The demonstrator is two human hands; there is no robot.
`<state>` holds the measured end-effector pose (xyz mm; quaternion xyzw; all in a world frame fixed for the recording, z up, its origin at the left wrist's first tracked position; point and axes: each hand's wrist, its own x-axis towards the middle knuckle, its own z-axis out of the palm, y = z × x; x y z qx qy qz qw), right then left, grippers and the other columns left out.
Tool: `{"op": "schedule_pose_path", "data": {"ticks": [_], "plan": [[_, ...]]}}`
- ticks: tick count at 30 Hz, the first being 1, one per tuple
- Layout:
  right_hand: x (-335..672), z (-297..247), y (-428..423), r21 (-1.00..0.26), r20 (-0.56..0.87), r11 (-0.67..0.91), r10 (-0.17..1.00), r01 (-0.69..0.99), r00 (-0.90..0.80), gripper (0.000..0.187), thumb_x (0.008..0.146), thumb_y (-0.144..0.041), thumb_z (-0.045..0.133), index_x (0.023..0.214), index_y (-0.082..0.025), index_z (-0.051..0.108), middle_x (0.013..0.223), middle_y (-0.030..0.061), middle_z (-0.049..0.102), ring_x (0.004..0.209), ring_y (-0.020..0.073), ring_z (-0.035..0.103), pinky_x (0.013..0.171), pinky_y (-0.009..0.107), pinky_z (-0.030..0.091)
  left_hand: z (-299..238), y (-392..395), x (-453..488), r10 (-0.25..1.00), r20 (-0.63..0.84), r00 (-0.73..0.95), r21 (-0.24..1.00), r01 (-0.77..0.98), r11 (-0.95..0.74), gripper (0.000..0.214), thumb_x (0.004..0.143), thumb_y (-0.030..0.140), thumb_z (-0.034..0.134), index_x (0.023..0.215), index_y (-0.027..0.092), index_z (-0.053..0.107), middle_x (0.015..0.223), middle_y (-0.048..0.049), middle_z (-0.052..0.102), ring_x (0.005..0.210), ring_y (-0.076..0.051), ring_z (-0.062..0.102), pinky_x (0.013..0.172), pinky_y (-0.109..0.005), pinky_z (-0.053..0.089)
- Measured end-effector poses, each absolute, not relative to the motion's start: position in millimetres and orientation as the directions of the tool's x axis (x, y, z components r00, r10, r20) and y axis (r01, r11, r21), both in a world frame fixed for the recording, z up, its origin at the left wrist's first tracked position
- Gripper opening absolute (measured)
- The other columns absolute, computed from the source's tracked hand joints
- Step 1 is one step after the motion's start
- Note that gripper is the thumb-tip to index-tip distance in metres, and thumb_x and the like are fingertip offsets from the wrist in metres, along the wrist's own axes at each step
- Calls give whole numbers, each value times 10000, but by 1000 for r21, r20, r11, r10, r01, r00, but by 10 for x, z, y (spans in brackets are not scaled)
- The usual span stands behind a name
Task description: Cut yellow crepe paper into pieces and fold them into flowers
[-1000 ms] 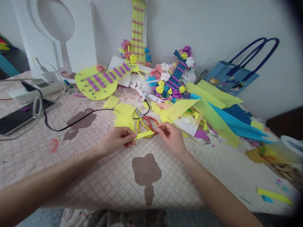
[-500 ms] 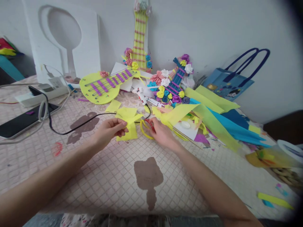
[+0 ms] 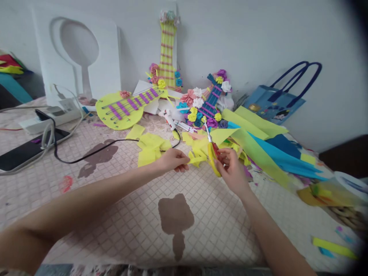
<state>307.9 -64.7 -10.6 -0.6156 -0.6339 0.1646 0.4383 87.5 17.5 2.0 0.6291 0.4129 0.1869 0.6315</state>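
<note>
My right hand (image 3: 233,168) is closed on the handles of a pair of scissors (image 3: 212,155) with yellow and red grips, the metal blades pointing up and away. To its left, my left hand (image 3: 173,159) pinches the end of a yellow crepe paper strip (image 3: 197,158), which reaches toward the scissors. Beyond my left wrist lie loose yellow paper pieces (image 3: 149,147). A white glue gun (image 3: 168,118) with a black cord rests behind the hands.
A yellow paper guitar (image 3: 120,111) and a blue flower-covered guitar (image 3: 211,101) stand at the back. Long yellow sheets (image 3: 258,153) and blue sheets (image 3: 276,153) spread to the right. A phone (image 3: 25,151) and power strip (image 3: 43,120) are left; a clear tub (image 3: 342,191) stands right.
Both hands have moved right, away from the loose yellow pieces. The scissors have swung upright, their blades now pointing away from me, and the yellow strip has travelled with my left hand.
</note>
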Motion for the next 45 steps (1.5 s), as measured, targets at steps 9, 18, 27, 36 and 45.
{"op": "schedule_pose_path", "data": {"ticks": [9, 18, 27, 36, 45], "plan": [[3156, -229, -851, -786, 311, 145, 933, 600, 183, 316, 842, -371, 559, 1090, -233, 421, 901, 44, 574, 707, 169, 589, 567, 281, 466, -146, 424, 1128, 783, -174, 597, 870, 465, -162, 175, 735, 191, 574, 568, 140, 580, 525, -15, 643, 435, -96, 549, 446, -191, 419], [2884, -292, -886, -366, 338, 95, 940, 926, 37, 300, 796, -270, 547, 1083, -203, 492, 813, 40, 622, 700, 212, 612, 609, 317, 456, -202, 396, 1064, 796, -128, 592, 728, 601, -330, 230, 726, 232, 517, 535, 143, 609, 512, -30, 652, 448, -121, 567, 464, -199, 408], [2844, -259, -929, -250, 357, 85, 934, 965, 10, 233, 874, -340, 511, 1057, -199, 540, 968, 90, 627, 835, 248, 617, 666, 348, 481, 112, 368, 590, 848, -16, 529, 641, 657, -397, 244, 783, 366, 547, 670, 157, 604, 539, -23, 657, 465, -131, 589, 482, -206, 395], [2438, -114, -726, -388, 360, 348, 909, 853, -207, 82, 884, -207, 480, 915, -211, 556, 909, 56, 637, 788, 183, 610, 725, 314, 483, 91, 452, -265, 837, 37, 546, 568, 678, -467, 151, 778, 317, 560, 769, 182, 627, 701, -23, 664, 611, -139, 603, 581, -225, 423], [2097, -215, -590, -396, 307, 486, 869, 779, -387, 116, 897, -199, 463, 882, -197, 578, 857, 45, 635, 788, 174, 598, 723, 295, 466, -101, 238, -319, 728, 121, 675, 492, 596, -635, 185, 739, 277, 618, 877, 157, 591, 935, -59, 564, 864, -205, 553, 752, -306, 422]]}}
